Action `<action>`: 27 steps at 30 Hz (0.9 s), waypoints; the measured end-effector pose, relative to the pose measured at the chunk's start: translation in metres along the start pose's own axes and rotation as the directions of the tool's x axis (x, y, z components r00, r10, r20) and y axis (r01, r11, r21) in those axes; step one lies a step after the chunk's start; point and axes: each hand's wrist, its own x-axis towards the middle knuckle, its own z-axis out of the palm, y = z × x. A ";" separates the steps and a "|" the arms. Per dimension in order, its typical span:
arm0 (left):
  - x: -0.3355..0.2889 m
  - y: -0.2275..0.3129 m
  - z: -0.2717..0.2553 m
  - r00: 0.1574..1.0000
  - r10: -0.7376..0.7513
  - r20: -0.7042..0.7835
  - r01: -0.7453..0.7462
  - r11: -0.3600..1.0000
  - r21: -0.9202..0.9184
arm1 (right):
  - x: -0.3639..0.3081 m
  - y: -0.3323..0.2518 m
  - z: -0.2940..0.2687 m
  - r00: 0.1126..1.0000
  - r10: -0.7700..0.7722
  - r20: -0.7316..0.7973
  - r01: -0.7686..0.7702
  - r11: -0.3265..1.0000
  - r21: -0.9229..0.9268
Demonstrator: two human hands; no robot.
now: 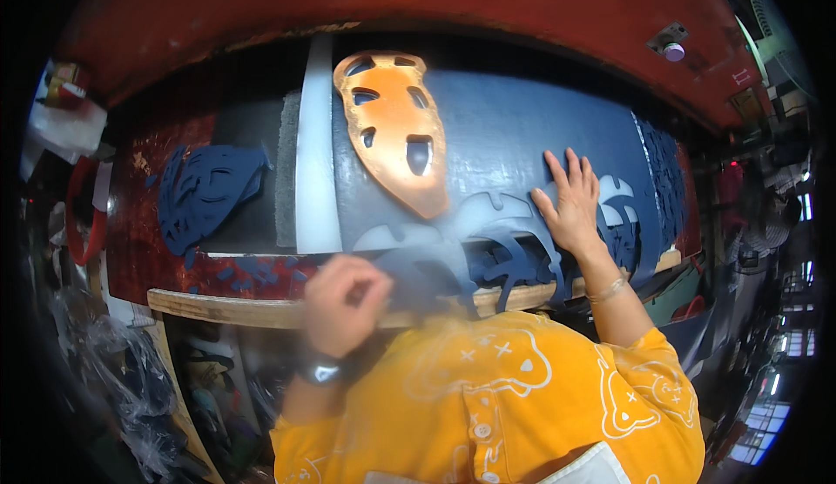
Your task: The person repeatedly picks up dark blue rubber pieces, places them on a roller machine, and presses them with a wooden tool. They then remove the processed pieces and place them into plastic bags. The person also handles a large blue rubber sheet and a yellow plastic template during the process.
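Note:
My right hand (570,201) lies with spread fingers on a dark blue sheet (505,118), beside its curved cutouts. My left hand (344,305) is curled closed above the wooden front edge and smeared by motion. Whatever it holds, if anything, is not clear. Just right of it is a blurred dark blue flap (422,284), and I cannot tell whether my fingers grip it. An orange sole-shaped cutting die (392,127) with several openings rests on the sheet, left of my right hand. Between the hands, thin cut strips (505,258) of the sheet hang over the front edge.
At left lies a heap of dark blue cut pieces (213,188); small scraps (252,268) lie near the wooden rail (231,308). A white strip (316,162) runs left of the die. A red machine beam (383,1) with red knobs spans the back. Clear plastic (131,371) hangs lower left.

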 end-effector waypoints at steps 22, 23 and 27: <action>0.143 -0.063 0.075 0.964 0.266 -0.008 -0.200 0.744 0.638 | 0.239 0.175 -0.031 0.410 0.413 -0.813 0.078 0.873 0.482; 0.151 -0.068 0.076 0.956 0.293 -0.024 -0.210 0.737 0.642 | 0.226 0.167 -0.028 0.449 0.427 -0.785 0.089 0.853 0.515; 0.171 -0.081 0.080 0.939 0.336 -0.074 -0.197 0.699 0.687 | 0.142 0.114 0.001 0.734 0.344 -0.585 0.079 0.813 0.577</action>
